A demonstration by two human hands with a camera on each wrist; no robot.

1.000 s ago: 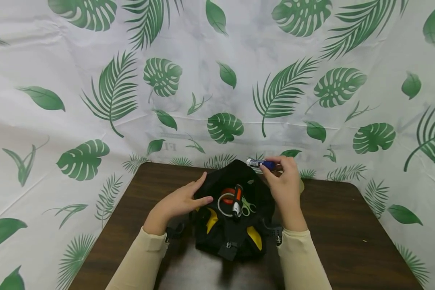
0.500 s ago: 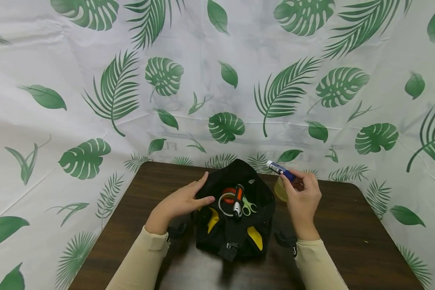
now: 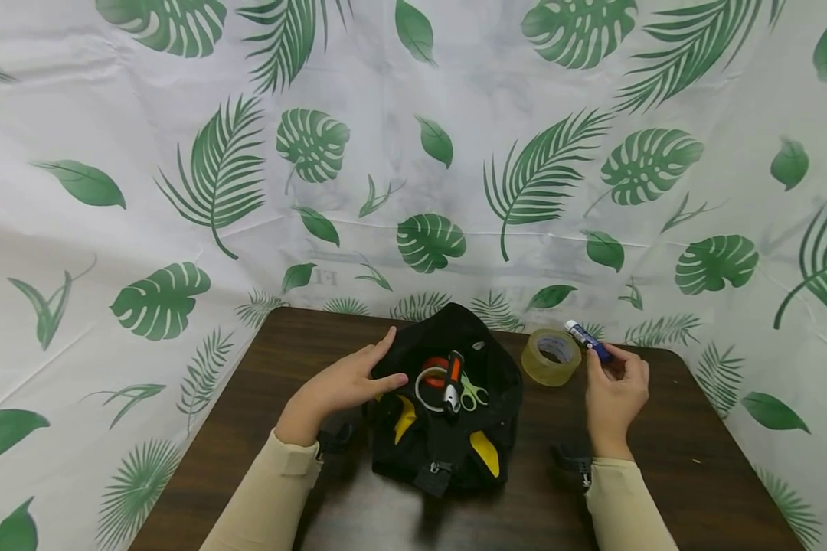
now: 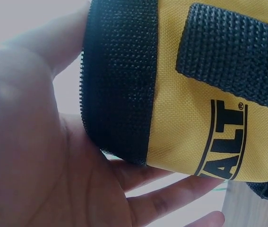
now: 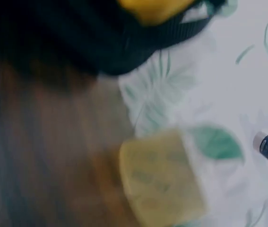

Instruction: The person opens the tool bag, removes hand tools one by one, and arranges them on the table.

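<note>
A black and yellow tool bag [image 3: 448, 451] stands with its mouth open in the middle of the table. My left hand [image 3: 344, 386] holds the bag's left rim, and the zipped edge [image 4: 117, 80] lies between thumb and fingers in the left wrist view. Inside the bag are an orange-and-black tool [image 3: 452, 375], green-handled scissors [image 3: 472, 393] and a pale ring [image 3: 421, 392]. To the right, my right hand [image 3: 619, 394] pinches a blue glue stick [image 3: 588, 341] with a white end, pointing up and left. Beside it stands a roll of clear yellowish tape [image 3: 550, 371].
The dark wooden table [image 3: 661, 444] reaches back to a white sheet [image 3: 413, 168] with green leaf prints. A strap buckle [image 3: 433, 478] hangs at the bag's front. The tape roll [image 5: 162, 179] stands between the bag and the right hand.
My right hand has moved right with the glue stick, from over the bag's right rim to beyond the tape roll, which now shows fully. The left hand has stayed at the bag.
</note>
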